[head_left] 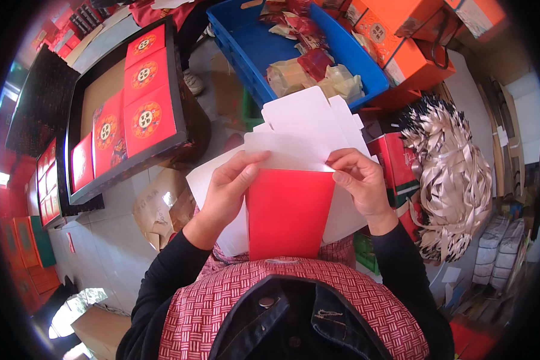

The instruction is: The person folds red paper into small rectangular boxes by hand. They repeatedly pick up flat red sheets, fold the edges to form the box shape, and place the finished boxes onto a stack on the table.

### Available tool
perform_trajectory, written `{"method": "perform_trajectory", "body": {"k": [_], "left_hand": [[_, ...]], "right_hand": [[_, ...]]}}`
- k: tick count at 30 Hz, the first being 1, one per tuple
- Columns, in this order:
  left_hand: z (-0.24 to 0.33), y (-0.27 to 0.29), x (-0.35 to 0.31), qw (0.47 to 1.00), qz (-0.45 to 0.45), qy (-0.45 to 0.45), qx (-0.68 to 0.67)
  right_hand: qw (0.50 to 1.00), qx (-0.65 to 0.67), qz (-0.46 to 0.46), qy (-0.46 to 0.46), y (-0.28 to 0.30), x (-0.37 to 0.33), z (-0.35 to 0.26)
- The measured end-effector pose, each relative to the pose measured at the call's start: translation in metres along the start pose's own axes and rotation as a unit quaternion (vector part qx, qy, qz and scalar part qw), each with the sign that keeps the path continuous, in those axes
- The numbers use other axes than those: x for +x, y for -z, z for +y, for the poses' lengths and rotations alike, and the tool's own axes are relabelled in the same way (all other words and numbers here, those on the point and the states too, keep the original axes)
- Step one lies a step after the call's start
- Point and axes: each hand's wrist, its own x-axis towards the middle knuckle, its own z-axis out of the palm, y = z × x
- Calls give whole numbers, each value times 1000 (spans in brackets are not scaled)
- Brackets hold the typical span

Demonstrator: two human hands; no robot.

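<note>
An unfolded cardboard box blank (291, 210), with a red panel and white flaps, lies across my lap against the checked red apron (222, 300). My left hand (231, 183) grips its left side at the fold where the red panel meets a white flap (294, 147). At the right end of that same fold, my right hand (363, 183) pinches the corner between thumb and fingers. More white flaps (300, 111) fan out beyond the hands. White card also shows on both sides of the red panel, partly hidden under it.
Ahead stands a blue crate (240, 51) holding bagged packets. To the left, a dark-rimmed tray (180, 72) carries several red boxes (150, 117). A brown paper bag (159, 204) sits beside my left arm. On the right are a heap of beige ribbons (453, 180) and orange gift boxes (414, 60).
</note>
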Motion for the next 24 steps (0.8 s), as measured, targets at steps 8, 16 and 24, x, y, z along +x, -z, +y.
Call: {"method": "perform_trajectory", "body": {"k": [8, 16, 24], "left_hand": [[-1, 8, -1, 999, 15, -43, -27], [4, 0, 2, 996, -28, -63, 49], [-3, -1, 16, 991, 22, -23, 131]], "right_hand": [[990, 133, -1, -41, -5, 38, -6], [998, -62, -8, -11, -19, 15, 7], [998, -6, 57, -1, -20, 20, -1]]}}
